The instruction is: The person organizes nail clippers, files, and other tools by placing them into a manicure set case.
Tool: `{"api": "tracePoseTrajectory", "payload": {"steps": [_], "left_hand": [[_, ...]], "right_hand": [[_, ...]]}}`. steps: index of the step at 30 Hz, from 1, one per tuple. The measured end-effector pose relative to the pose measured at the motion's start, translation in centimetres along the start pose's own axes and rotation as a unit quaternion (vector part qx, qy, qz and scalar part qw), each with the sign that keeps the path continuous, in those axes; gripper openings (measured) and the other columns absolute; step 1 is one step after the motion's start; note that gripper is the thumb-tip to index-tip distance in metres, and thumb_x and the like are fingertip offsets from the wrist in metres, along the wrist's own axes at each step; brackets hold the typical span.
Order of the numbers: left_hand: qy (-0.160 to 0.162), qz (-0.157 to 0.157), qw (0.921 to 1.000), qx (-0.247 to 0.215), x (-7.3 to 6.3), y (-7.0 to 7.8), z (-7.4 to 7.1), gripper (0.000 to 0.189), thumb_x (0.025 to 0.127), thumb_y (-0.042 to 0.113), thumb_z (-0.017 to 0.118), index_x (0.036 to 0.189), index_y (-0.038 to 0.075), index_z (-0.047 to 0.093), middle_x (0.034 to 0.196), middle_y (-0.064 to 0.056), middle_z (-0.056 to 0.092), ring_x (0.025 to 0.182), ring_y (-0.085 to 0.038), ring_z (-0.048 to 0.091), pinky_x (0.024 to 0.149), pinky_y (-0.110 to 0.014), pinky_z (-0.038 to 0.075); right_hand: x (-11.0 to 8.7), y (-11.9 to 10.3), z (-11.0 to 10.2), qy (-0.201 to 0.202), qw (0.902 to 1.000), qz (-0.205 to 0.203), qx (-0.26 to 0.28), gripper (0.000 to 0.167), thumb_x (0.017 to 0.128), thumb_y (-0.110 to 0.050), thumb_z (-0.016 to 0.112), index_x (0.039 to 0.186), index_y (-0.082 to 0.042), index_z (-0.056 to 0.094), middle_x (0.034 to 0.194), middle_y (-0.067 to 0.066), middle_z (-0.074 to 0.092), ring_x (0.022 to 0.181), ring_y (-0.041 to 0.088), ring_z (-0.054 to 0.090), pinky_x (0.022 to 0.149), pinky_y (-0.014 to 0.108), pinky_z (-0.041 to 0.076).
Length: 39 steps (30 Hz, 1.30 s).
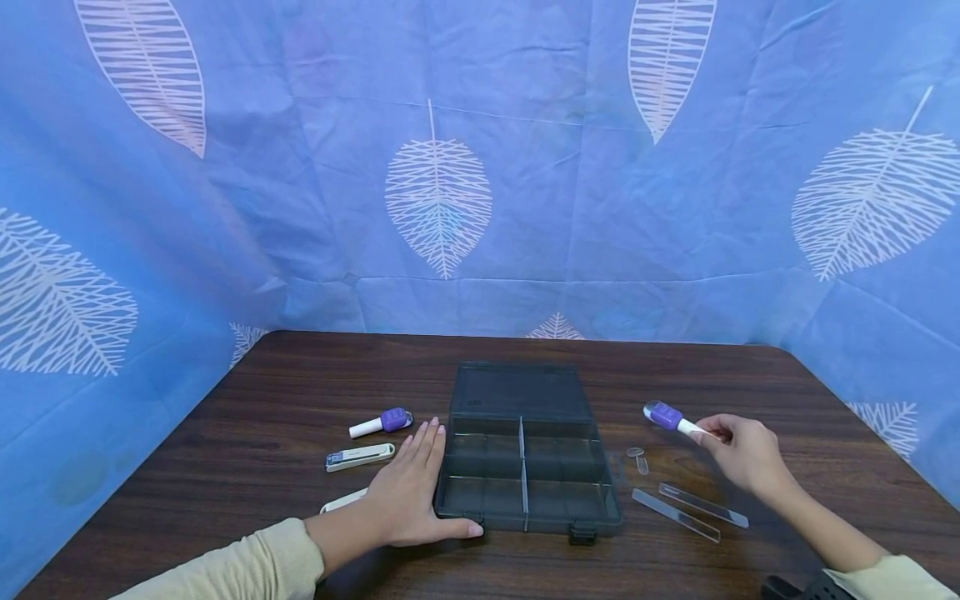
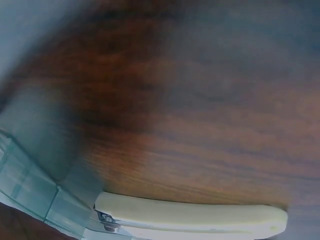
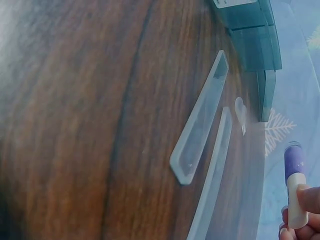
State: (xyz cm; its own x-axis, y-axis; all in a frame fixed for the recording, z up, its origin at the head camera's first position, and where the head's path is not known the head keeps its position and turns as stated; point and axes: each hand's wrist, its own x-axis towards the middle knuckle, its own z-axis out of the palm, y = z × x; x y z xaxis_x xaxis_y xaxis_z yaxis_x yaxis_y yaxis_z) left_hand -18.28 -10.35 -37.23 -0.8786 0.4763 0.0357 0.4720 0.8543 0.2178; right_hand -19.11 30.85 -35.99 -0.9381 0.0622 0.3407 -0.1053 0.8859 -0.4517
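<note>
My right hand [image 1: 744, 454] pinches a purple nail polish bottle [image 1: 663, 415] by its white cap, over the table to the right of the box. In the right wrist view, thumb and fingers [image 3: 311, 199] close round that cap, with the purple end up. My left hand [image 1: 412, 492] lies with straight fingers along the left side of a dark see-through divider box [image 1: 570, 517], thumb at its front corner. The box's lid is folded back and its compartments hold nothing. Beside the left hand lie nail clippers [image 1: 360, 457] and another purple nail polish bottle [image 1: 381, 422].
Two clear glass nail files [image 1: 677, 515] lie right of the box, with small clear pieces [image 1: 637, 460] behind them. A second, cream nail clipper [image 2: 190, 215] is partly hidden by the left hand. A blue leaf-patterned cloth [image 1: 525, 208] hangs around the wooden table [image 1: 330, 358].
</note>
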Motion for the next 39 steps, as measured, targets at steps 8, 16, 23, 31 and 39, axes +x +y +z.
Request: {"api": "tracePoseTrajectory", "payload": {"steps": [8, 16, 23, 31, 39], "left_hand": [[-0.009, -0.004, 0.9999, 0.005, -0.1, 0.0, 0.1, 0.118, 0.069, 0.082, 0.047, 0.147, -0.001, 0.015, 0.154, -0.02, 0.014, 0.143, -0.033, 0.014, 0.114, -0.047, 0.023], [-0.012, -0.006, 0.9999, 0.006, 0.0, 0.1, 0.1, 0.118, 0.069, 0.082, 0.047, 0.147, -0.002, 0.017, 0.154, -0.02, 0.015, 0.143, -0.033, 0.015, 0.114, -0.046, 0.022], [-0.015, -0.008, 0.9998, 0.005, 0.0, 0.1, 0.1, 0.118, 0.069, 0.082, 0.047, 0.147, -0.001, 0.016, 0.154, -0.02, 0.015, 0.143, -0.033, 0.014, 0.114, -0.046, 0.022], [-0.011, -0.004, 0.9999, 0.004, 0.0, 0.0, 0.1, 0.118, 0.069, 0.082, 0.047, 0.147, -0.002, 0.016, 0.154, -0.02, 0.015, 0.143, -0.033, 0.015, 0.114, -0.046, 0.022], [-0.01, -0.004, 0.9999, 0.004, 0.0, 0.0, 0.1, 0.118, 0.069, 0.082, 0.047, 0.147, -0.002, 0.016, 0.154, -0.02, 0.015, 0.143, -0.033, 0.015, 0.114, -0.046, 0.022]], "right_hand": [[0.4, -0.9, 0.0, 0.0, 0.9999, -0.002, 0.014, 0.018, 0.09, -0.01, 0.059, 0.094, 0.007, 0.064, 0.07, 0.009, 0.062, 0.053, 0.008, 0.037, 0.046, 0.023, 0.029], [0.7, -2.4, 0.0, -0.005, 0.9993, -0.01, 0.036, 0.017, 0.089, -0.009, 0.06, 0.094, 0.007, 0.065, 0.071, 0.01, 0.064, 0.053, 0.007, 0.037, 0.047, 0.023, 0.029], [1.1, -3.5, 0.2, -0.026, 0.9972, -0.028, 0.065, 0.017, 0.089, -0.01, 0.06, 0.096, 0.005, 0.065, 0.071, 0.009, 0.062, 0.052, 0.006, 0.035, 0.046, 0.023, 0.03], [1.4, -4.9, 0.7, -0.048, 0.9896, -0.081, 0.109, 0.012, 0.087, -0.006, 0.062, 0.094, 0.002, 0.066, 0.074, 0.009, 0.063, 0.055, 0.004, 0.037, 0.048, 0.022, 0.032], [1.8, -6.6, 1.5, -0.08, 0.9814, -0.108, 0.137, 0.011, 0.086, -0.006, 0.063, 0.094, 0.001, 0.066, 0.076, 0.008, 0.064, 0.056, 0.003, 0.039, 0.049, 0.022, 0.034]]}}
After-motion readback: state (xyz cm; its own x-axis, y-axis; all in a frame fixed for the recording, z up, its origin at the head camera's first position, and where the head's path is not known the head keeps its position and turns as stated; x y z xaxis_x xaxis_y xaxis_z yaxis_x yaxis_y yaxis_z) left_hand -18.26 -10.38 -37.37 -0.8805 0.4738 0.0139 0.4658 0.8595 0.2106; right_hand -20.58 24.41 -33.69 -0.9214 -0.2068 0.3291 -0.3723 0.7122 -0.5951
